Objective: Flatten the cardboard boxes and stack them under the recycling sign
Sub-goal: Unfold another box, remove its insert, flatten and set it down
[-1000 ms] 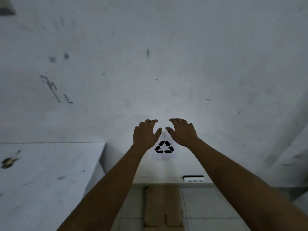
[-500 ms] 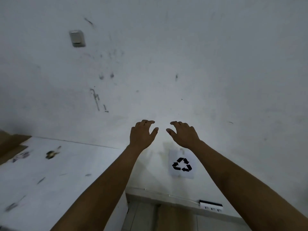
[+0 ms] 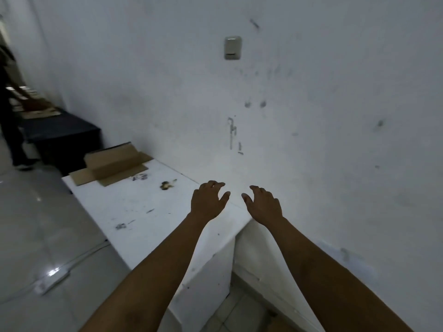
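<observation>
Ahead, scuffed white counter (image 3: 134, 212), cardboard box (image 3: 112, 164) on it, marked wall (image 3: 311, 116), left hand (image 3: 207, 202) and right hand (image 3: 263, 204) spread, empty.

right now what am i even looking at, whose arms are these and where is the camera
The camera sits on a person's head, looking forward and down, so the two bare arms are that person's own. The left hand and right hand are both open and hold nothing. They reach out over the corner of a white counter set against a marked white wall. At the counter's far end lies a cardboard box with its flaps spread. A wall switch sits higher up. Far left, another person stands by a dark table. No recycling sign is in view.
</observation>
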